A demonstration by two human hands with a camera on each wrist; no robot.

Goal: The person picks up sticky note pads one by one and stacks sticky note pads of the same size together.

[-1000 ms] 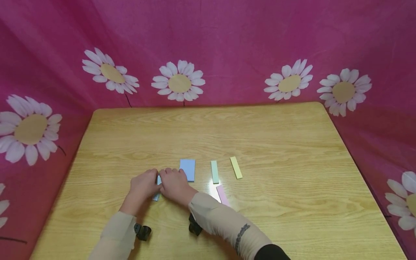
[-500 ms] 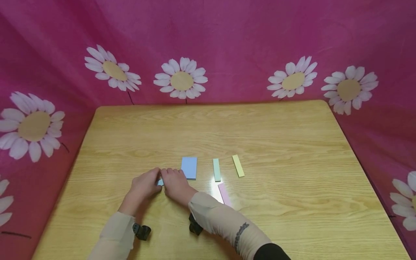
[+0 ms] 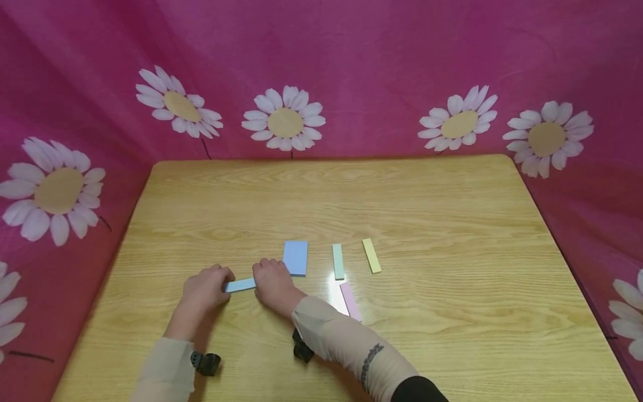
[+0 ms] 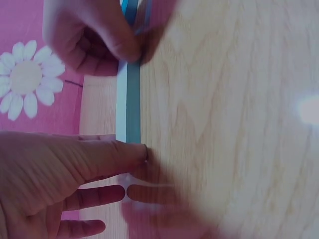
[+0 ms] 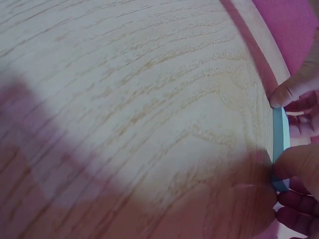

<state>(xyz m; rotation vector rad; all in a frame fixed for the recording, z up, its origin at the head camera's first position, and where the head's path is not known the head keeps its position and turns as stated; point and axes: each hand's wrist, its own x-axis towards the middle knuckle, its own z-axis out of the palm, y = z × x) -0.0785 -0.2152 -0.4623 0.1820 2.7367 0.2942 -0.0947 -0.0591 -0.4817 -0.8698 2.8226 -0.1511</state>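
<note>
A narrow light blue strip, like a thin sticky-note pad (image 3: pixel 241 285), lies left to right between both hands at the table's front left. My left hand (image 3: pixel 205 289) pinches its left end, thumb on the near long side in the left wrist view. My right hand (image 3: pixel 273 285) pinches it further right, thumb on the near side. A bit of the strip (image 5: pixel 279 184) reaches past the right thumb in the right wrist view. The right hand hides that end in the head view. Just behind the right hand lies a wider blue pad (image 3: pixel 296 258).
Right of the hands lie a mint green strip (image 3: pixel 338 261), a yellow strip (image 3: pixel 372 255) and a pink strip (image 3: pixel 350 301), partly near the right sleeve. The wooden table (image 3: pixel 427 223) meets a pink flowered cloth (image 3: pixel 351 72) at the back and sides.
The light blue strip pointed away from me, then was mostly hidden; now it lies crosswise. The left hand has moved left along it, apart from the right hand. The head view has shifted slightly.
</note>
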